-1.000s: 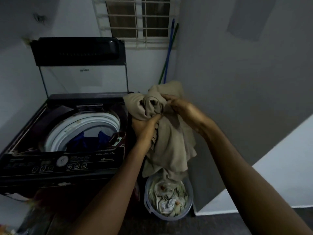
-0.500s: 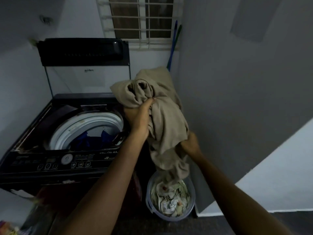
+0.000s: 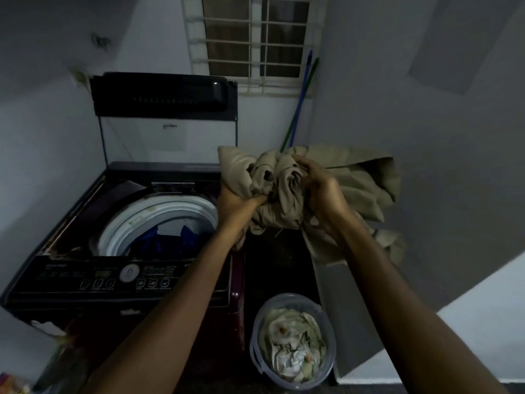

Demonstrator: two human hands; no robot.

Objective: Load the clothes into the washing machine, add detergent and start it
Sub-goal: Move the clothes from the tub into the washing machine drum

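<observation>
A bunched beige garment (image 3: pixel 287 189) is gripped by both the left hand (image 3: pixel 238 203) and right hand (image 3: pixel 324 194), just right of the open washing machine (image 3: pixel 119 268). Blue clothes (image 3: pixel 170 240) already lie in its drum; the bucket (image 3: pixel 292 341) below the hands holds more. Judging by this, loading is partway; detergent and starting remain.

Dim grey walls (image 3: pixel 426 166), barred window (image 3: pixel 255 44)

Washing machine (image 3: pixel 122 251) at left, lid (image 3: pixel 164 115) raised behind; clothes (image 3: pixel 170 237) in drum. Bucket (image 3: pixel 292 382) on floor to its right, holding laundry (image 3: pixel 292 342).
</observation>
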